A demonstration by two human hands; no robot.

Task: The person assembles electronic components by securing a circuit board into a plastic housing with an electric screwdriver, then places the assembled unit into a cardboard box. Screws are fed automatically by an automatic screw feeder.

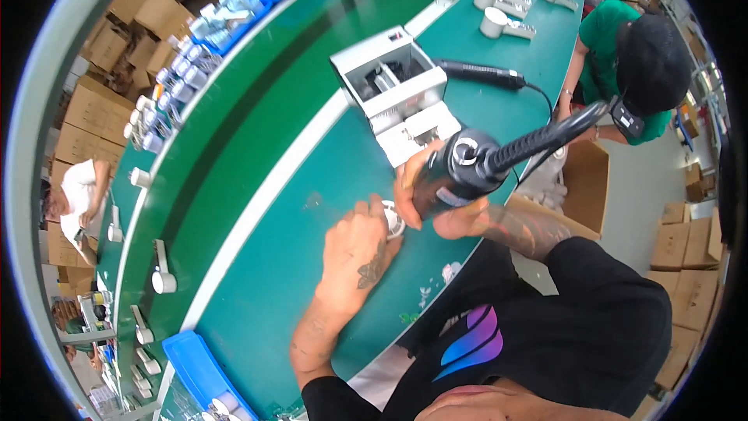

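Note:
My right hand (465,221) is wrapped round the thick black body of a powered screwdriver (456,175), whose coiled cable runs up to the right. The tool's tip is hidden from this view. Just left of it, my left hand (354,248) curls its fingers round a small white round part (393,220) with openings in its face, holding it low over the green work table (288,226). Beyond both hands stands a grey box-shaped screw feeder (393,82) with an open top and a white front tray.
A second black handheld tool (483,74) with a cable lies beside the feeder. White handled parts (499,23) stand at the far right, and others ride the green conveyor (164,277). A blue bin (206,374) is near left. A co-worker in green (612,70) sits right, by an open carton (584,187).

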